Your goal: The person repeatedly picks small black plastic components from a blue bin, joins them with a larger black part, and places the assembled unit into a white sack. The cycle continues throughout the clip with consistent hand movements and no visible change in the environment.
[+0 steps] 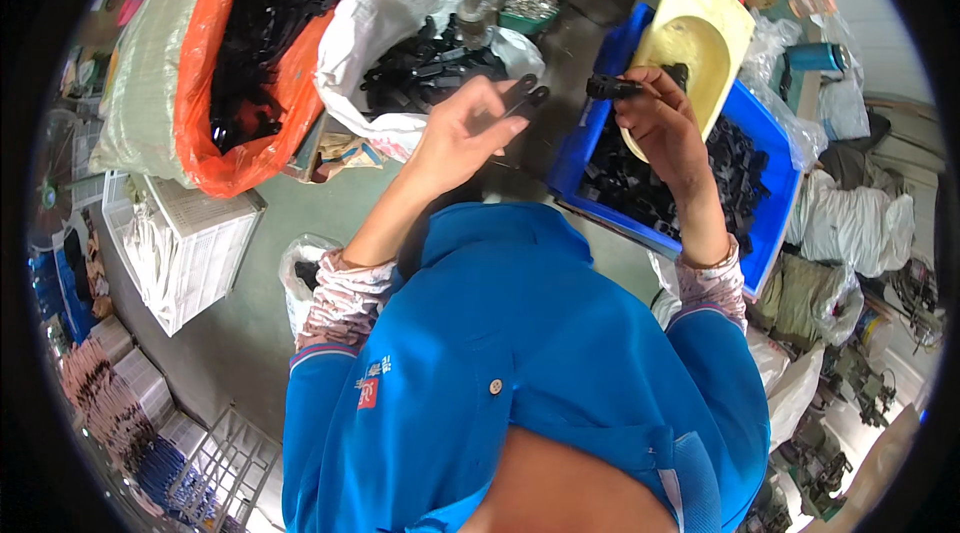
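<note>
Green-grey floor (pixel 245 343) shows among the sacks and containers, with an orange-lined sack (pixel 196 83) and a white sack (pixel 345 43) of black parts at far left, and a blue bin (pixel 575 168) of more at far right, a yellow tub (pixel 735 23) tilted over it. Between sack and bin I see a matte black pronged piece (pixel 516 91) with rounded, holed ends; whether it is one part or two, I cannot tell. My left hand (pixel 465 128) grasps it, thumb and fingers nearly closed. Before the tub, my right hand (pixel 665 118) pinches a short, dark, ridged piece (pixel 608 86), fingers curled, its tip pointing left.
</note>
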Available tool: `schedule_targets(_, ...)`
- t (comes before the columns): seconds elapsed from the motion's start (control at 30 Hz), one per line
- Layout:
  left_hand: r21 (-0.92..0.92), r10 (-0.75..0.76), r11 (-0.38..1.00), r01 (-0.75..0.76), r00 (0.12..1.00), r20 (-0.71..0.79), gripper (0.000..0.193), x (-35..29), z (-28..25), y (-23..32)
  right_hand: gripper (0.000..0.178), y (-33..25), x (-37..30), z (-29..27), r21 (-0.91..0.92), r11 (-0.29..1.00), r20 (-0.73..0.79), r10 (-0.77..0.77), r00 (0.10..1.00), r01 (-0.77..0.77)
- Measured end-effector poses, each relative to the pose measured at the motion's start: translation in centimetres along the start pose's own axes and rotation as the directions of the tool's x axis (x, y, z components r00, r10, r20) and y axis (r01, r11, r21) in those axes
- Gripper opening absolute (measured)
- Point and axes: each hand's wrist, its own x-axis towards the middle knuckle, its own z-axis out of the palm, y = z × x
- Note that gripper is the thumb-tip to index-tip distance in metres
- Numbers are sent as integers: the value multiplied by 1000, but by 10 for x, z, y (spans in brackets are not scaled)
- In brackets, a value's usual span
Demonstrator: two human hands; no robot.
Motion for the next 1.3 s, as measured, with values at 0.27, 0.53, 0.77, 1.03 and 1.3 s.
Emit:
schedule_targets(0.27,102,78,991,-86,994,82,23,19,-48,4,18,38,48,59,-239,964,-48,-136,990,121)
schedule_targets(0.53,247,149,952,-182,978,149,24,39,-82,10,20,47,76,83,-524,803,30,-317,948,285)
schedule_targets(0.77,441,176,857,-265,956,234,28,58,-106,16,28,49,96,89,-534,768,174,-310,935,354)
schedule_targets(1.03,586,248,674,-450,885,395,24,93,-131,36,27,62,118,90,-546,649,232,-491,840,529)
schedule_targets(1.3,617,275,553,-560,821,499,34,136,-143,44,28,61,133,103,-500,671,111,-577,809,547)
